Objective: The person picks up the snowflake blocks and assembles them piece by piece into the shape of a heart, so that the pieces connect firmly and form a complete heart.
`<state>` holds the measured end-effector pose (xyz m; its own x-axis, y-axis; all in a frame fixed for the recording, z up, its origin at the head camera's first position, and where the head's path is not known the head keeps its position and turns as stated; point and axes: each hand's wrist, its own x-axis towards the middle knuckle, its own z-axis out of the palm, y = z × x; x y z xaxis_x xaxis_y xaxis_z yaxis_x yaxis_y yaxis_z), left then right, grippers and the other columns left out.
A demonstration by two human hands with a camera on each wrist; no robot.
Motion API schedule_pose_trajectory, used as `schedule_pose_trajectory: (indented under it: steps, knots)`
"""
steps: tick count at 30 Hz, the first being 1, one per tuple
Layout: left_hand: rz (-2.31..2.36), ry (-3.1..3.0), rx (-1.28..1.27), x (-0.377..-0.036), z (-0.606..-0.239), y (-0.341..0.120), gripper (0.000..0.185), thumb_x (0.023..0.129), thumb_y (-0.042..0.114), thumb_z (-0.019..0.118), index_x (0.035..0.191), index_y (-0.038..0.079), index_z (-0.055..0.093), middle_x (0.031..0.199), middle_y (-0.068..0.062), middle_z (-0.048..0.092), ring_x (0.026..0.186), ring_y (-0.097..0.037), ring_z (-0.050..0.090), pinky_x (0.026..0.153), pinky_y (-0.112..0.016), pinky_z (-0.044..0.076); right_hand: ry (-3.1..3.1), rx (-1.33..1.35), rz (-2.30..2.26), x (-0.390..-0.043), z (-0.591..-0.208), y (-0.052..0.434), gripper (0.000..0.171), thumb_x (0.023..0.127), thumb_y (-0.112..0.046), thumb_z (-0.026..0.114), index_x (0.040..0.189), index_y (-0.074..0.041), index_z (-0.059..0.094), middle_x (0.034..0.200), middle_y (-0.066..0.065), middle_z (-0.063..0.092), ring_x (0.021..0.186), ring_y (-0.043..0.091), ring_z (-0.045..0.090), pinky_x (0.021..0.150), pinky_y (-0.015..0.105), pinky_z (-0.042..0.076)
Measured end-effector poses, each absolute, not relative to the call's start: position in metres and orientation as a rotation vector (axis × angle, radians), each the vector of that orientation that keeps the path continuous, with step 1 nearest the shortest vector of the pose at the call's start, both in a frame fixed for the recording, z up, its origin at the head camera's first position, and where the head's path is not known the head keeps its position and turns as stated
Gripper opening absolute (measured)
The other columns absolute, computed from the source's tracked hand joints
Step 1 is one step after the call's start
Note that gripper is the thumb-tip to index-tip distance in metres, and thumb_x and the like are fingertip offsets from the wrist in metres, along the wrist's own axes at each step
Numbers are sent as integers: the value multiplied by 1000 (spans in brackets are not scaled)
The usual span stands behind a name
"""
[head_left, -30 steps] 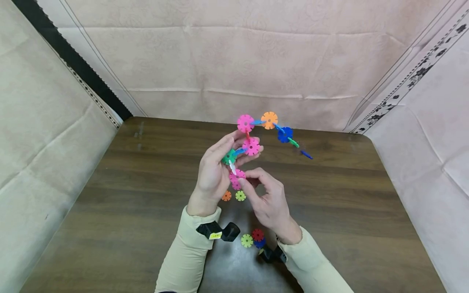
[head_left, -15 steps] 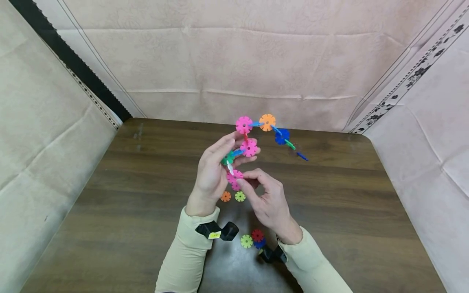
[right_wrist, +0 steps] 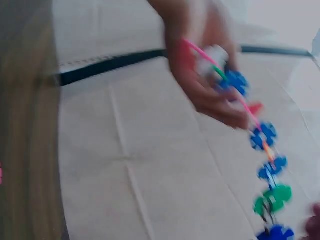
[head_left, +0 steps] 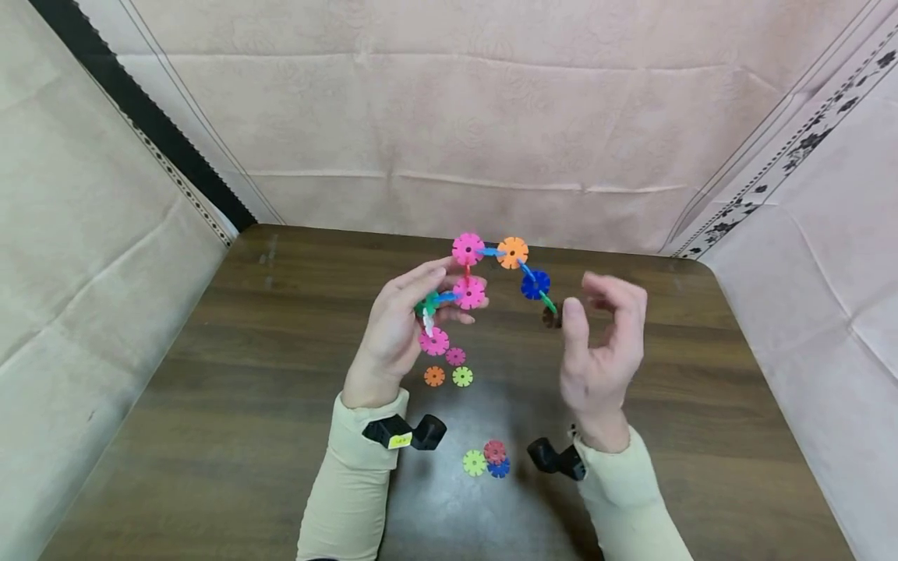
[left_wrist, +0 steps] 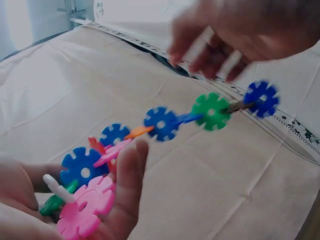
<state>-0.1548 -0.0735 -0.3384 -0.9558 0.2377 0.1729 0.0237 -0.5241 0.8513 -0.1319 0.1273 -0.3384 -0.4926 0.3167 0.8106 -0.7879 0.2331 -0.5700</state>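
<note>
Your right hand (head_left: 606,366) has drawn away from the pink slotted disc (head_left: 434,341) and swung right, while your left hand (head_left: 389,327) has shifted slightly left. Your left hand holds the disc chain (head_left: 468,293) above the counter (head_left: 281,389), thumb and fingers curled about its near part, where the pink disc, a white disc (head_left: 428,322) seen edge-on and a green disc (head_left: 426,305) sit by your palm. From there it bends up to a pink corner disc (head_left: 463,240), then right through an orange disc (head_left: 514,246) and a blue disc (head_left: 535,281) to a brown disc (head_left: 551,315). Beneath, loose on the counter, lie a small orange disc (head_left: 434,376), a magenta disc (head_left: 455,356) and a lime disc (head_left: 462,376); nearer you, a yellow-green disc (head_left: 474,463) sits beside a red disc (head_left: 494,450) and a small blue disc (head_left: 499,468). Rightmost, your right hand is loosely spread, thumb apart from bent fingers, clear of the chain in the left wrist view.
</note>
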Motion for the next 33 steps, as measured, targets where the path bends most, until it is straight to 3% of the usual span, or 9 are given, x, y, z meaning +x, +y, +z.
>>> schedule_pose_trajectory:
  steps: [4,6,9,16,23,27,33]
  knots:
    - [2472,1485,408,-155,-339,-75,31,102,13,47,125,-3,59,102,-13,69,76,-24,70,67,-36,59,-1988,499,1697,-135,-339,156,40,98,-7,55,137,-3,50,123,17,59,111,24,56,89,26,47]
    - [2389,1518,415,-155,-340,-75,31,102,15,47,126,-2,59,101,-14,68,70,-24,70,66,-35,59,-2153,542,1801,-136,-341,165,44,99,-5,53,142,-8,46,122,16,60,105,22,58,80,23,49]
    - [2307,1563,408,-156,-340,-74,33,102,18,49,126,-2,59,102,-16,65,67,-25,69,67,-37,60,-2284,612,1920,-136,-344,170,41,99,-8,55,140,-9,49,115,16,62,95,23,63,78,23,53]
    - [2325,1565,416,-157,-340,-75,41,104,25,44,127,-6,57,112,-19,63,85,-27,70,74,-46,59,-2210,631,2039,-135,-348,167,32,97,-7,59,128,-2,56,108,14,66,86,34,67,77,28,57]
    - [2426,1472,454,-159,-340,-75,39,104,22,43,123,-9,58,108,-17,62,90,-33,69,79,-52,57,-2012,620,2124,-137,-348,166,29,96,0,58,124,4,56,109,14,68,88,25,68,76,33,58]
    - [2471,1447,467,-159,-340,-74,39,104,20,43,124,-11,57,116,-19,59,89,-30,67,83,-51,55,-1977,614,2152,-138,-350,165,27,96,1,57,123,4,56,109,14,68,94,24,67,76,35,58]
    - [2511,1431,469,-159,-340,-73,41,104,18,43,126,-16,52,116,-18,60,87,-28,67,84,-51,55,-1960,614,2204,-140,-353,164,25,96,0,57,120,3,55,108,14,68,83,26,68,77,34,58]
